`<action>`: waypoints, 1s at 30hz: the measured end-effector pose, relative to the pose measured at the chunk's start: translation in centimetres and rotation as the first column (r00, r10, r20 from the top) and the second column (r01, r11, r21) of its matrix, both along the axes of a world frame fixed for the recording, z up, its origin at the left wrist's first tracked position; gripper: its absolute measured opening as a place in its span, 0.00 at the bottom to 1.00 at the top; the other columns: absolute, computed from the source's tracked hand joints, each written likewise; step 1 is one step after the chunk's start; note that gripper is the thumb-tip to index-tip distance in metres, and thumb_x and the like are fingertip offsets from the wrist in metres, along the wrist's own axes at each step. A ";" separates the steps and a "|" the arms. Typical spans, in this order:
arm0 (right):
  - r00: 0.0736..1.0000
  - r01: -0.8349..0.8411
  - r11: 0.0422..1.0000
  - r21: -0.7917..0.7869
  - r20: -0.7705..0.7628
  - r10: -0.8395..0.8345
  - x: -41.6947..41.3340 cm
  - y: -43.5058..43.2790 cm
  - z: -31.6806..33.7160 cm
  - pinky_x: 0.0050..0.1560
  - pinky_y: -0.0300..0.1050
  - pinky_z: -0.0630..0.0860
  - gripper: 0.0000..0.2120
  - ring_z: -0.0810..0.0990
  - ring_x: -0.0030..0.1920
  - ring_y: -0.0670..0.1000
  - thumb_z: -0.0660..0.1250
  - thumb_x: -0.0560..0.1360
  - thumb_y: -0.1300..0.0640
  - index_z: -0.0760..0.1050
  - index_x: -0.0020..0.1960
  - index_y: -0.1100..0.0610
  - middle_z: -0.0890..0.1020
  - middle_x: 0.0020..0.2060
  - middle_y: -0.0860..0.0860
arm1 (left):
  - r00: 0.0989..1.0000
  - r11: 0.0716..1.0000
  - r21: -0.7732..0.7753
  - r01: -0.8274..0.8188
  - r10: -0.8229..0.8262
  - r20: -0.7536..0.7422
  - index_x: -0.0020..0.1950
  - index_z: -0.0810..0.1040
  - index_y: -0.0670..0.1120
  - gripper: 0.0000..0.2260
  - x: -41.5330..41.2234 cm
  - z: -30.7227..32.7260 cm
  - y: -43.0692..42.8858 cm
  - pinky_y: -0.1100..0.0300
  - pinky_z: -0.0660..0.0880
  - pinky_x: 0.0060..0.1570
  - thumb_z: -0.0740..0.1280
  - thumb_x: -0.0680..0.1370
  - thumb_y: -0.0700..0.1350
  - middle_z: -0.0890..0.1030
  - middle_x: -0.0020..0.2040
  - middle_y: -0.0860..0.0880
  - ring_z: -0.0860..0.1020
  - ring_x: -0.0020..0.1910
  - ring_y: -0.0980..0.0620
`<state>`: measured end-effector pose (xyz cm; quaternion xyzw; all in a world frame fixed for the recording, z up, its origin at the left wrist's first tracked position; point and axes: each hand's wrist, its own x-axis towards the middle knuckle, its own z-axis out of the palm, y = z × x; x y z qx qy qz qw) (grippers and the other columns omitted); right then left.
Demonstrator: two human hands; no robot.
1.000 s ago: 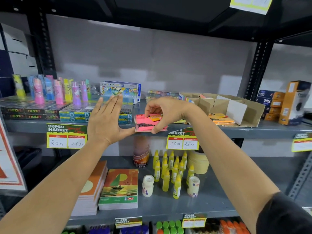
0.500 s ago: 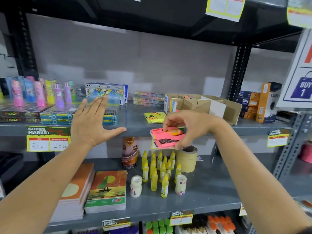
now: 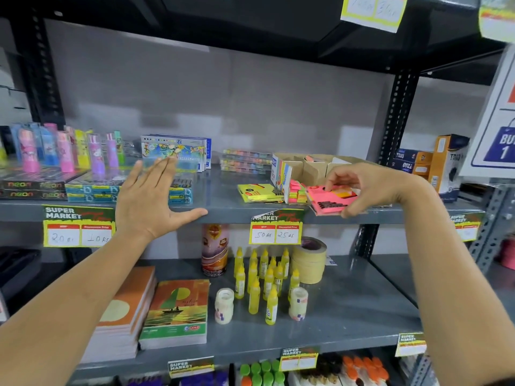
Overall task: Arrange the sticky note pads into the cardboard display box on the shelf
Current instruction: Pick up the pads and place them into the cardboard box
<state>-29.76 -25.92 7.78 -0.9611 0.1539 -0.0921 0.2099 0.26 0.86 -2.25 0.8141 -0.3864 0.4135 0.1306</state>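
Grey metal shelving fills the head view, backed by a pale grey wall, with the middle shelf (image 3: 228,210) running across the centre of the frame and a lower shelf beneath it. At centre right, the right hand (image 3: 370,188) pinches a pink sticky note pad (image 3: 324,203) between thumb below and fingertips on top, holding it tilted over the front edge of the middle shelf, just in front of the cardboard display box (image 3: 309,165). That box stands open on the shelf at right of centre, its compartments divided by cardboard walls; what lies inside them is hard to make out. Just left of the pink pad, a small stack of multicoloured note strips (image 3: 296,192) lies touching the box front, and a yellow sticky note pad (image 3: 259,193) lies flat on the shelf beside it. At centre left, the left hand (image 3: 152,199) is spread wide with fingers pointing up and the thumb stretched along the shelf edge, holding nothing. Behind it sit flat neon boxes (image 3: 30,188) and colourful bottles (image 3: 64,150) at the left edge. Yellow price tags (image 3: 276,232) hang from the shelf front. On the lower shelf stand yellow glue bottles (image 3: 264,280), tape rolls (image 3: 309,260) and stacked notebooks (image 3: 175,310)
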 end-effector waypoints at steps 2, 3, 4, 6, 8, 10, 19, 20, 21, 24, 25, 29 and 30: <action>1.000 0.011 1.000 0.011 -0.002 -0.011 0.1 -0.8 0.1 0.61 0.59 0.75 0.23 0.80 0.55 0.49 0.78 0.55 0.59 0.77 0.47 0.45 0.82 0.51 0.45 | 1.000 1.000 0.004 -0.003 0.003 0.001 0.75 0.63 0.38 0.52 0.0 0.0 0.0 0.49 0.51 0.75 0.51 0.67 0.79 0.71 0.72 0.38 0.72 0.69 0.41; 1.000 0.009 1.000 0.023 0.000 -0.009 0.2 -1.2 0.0 0.60 0.61 0.75 0.23 0.80 0.55 0.51 0.78 0.54 0.58 0.77 0.46 0.46 0.82 0.51 0.46 | 1.000 1.000 0.004 -0.002 0.002 0.002 0.75 0.63 0.38 0.52 0.0 0.0 0.0 0.49 0.51 0.75 0.51 0.67 0.79 0.71 0.72 0.38 0.72 0.69 0.41; 1.000 0.010 0.999 0.031 0.004 -0.010 0.3 -1.5 0.0 0.60 0.62 0.75 0.23 0.80 0.56 0.52 0.78 0.54 0.59 0.77 0.47 0.47 0.82 0.51 0.46 | 1.000 1.000 0.002 -0.002 0.002 0.003 0.75 0.63 0.38 0.52 0.0 0.0 0.0 0.49 0.51 0.75 0.51 0.67 0.79 0.71 0.72 0.38 0.72 0.69 0.41; 1.000 0.022 0.999 0.036 0.017 -0.023 0.2 -1.7 0.2 0.62 0.61 0.73 0.23 0.80 0.56 0.52 0.77 0.57 0.66 0.77 0.49 0.52 0.82 0.50 0.48 | 1.000 1.000 -0.003 -0.001 0.001 0.007 0.75 0.63 0.38 0.52 0.0 0.0 0.0 0.48 0.52 0.76 0.51 0.67 0.79 0.71 0.72 0.38 0.72 0.69 0.41; 0.999 0.041 0.998 0.037 0.009 -0.042 -0.4 -1.8 0.5 0.63 0.56 0.74 0.21 0.79 0.57 0.53 0.75 0.61 0.73 0.76 0.50 0.56 0.81 0.51 0.50 | 1.000 1.000 -0.003 0.003 -0.003 0.007 0.76 0.63 0.38 0.52 0.0 0.0 0.0 0.47 0.53 0.76 0.52 0.67 0.78 0.71 0.72 0.39 0.72 0.69 0.41; 0.997 0.068 0.998 0.010 -0.028 -0.068 -1.0 -2.0 0.8 0.56 0.50 0.77 0.20 0.79 0.55 0.54 0.74 0.62 0.72 0.76 0.49 0.56 0.81 0.51 0.51 | 1.000 1.000 -0.003 0.005 -0.005 0.007 0.76 0.63 0.38 0.52 0.1 -0.1 -0.1 0.47 0.54 0.76 0.52 0.67 0.78 0.71 0.72 0.39 0.72 0.69 0.42; 0.977 0.180 0.966 -0.187 -0.080 -0.197 1.5 -2.9 0.2 0.38 0.44 0.70 0.18 0.73 0.38 0.48 0.76 0.62 0.64 0.75 0.48 0.52 0.78 0.47 0.49 | 1.000 1.000 0.002 0.012 -0.012 0.002 0.75 0.65 0.38 0.53 0.2 -0.1 -0.1 0.45 0.56 0.75 0.52 0.67 0.79 0.72 0.71 0.38 0.74 0.67 0.41; 0.977 0.181 0.966 -0.184 -0.080 -0.198 1.7 -2.9 0.2 0.38 0.43 0.70 0.18 0.73 0.36 0.47 0.76 0.63 0.64 0.75 0.48 0.53 0.78 0.46 0.49 | 1.000 1.000 0.001 0.012 -0.012 0.005 0.75 0.65 0.38 0.53 0.2 -0.1 -0.1 0.46 0.55 0.76 0.52 0.67 0.78 0.72 0.71 0.38 0.74 0.68 0.41; 0.977 0.183 0.967 -0.177 -0.076 -0.199 1.8 -3.0 0.2 0.38 0.43 0.70 0.17 0.73 0.36 0.47 0.76 0.63 0.64 0.75 0.49 0.54 0.78 0.45 0.49 | 1.000 1.000 -0.001 0.012 -0.012 0.010 0.75 0.65 0.37 0.52 0.3 -0.2 -0.1 0.46 0.55 0.76 0.52 0.67 0.78 0.72 0.71 0.38 0.74 0.68 0.41; 0.984 0.163 0.976 -0.142 -0.054 -0.172 2.2 -3.3 0.3 0.46 0.51 0.75 0.16 0.77 0.44 0.50 0.75 0.63 0.64 0.76 0.46 0.50 0.79 0.47 0.47 | 1.000 1.000 -0.003 0.014 -0.014 0.015 0.75 0.64 0.38 0.53 0.4 -0.2 -0.1 0.47 0.54 0.76 0.52 0.67 0.78 0.71 0.71 0.38 0.73 0.68 0.41; 0.985 0.159 0.977 -0.142 -0.047 -0.167 2.2 -3.3 0.3 0.47 0.52 0.76 0.16 0.77 0.45 0.49 0.75 0.64 0.65 0.77 0.46 0.49 0.79 0.49 0.47 | 1.000 1.000 -0.002 0.014 -0.014 0.014 0.75 0.64 0.38 0.53 0.4 -0.1 -0.1 0.47 0.54 0.76 0.52 0.67 0.79 0.71 0.72 0.38 0.73 0.69 0.41; 0.981 0.176 0.965 -0.192 -0.049 -0.189 2.1 -3.3 0.4 0.45 0.55 0.80 0.15 0.77 0.41 0.48 0.74 0.67 0.63 0.78 0.48 0.47 0.76 0.46 0.43 | 1.000 1.000 -0.003 0.016 -0.016 0.012 0.75 0.64 0.38 0.53 0.4 -0.1 -0.1 0.47 0.53 0.76 0.51 0.67 0.79 0.71 0.72 0.38 0.73 0.69 0.41; 0.980 0.180 0.963 -0.200 -0.053 -0.194 2.1 -3.3 0.4 0.47 0.56 0.80 0.16 0.80 0.44 0.53 0.75 0.67 0.62 0.79 0.50 0.47 0.76 0.48 0.43 | 1.000 1.000 -0.001 0.015 -0.015 0.012 0.76 0.64 0.38 0.53 0.5 -0.1 -0.1 0.47 0.53 0.76 0.51 0.67 0.79 0.71 0.72 0.38 0.73 0.69 0.41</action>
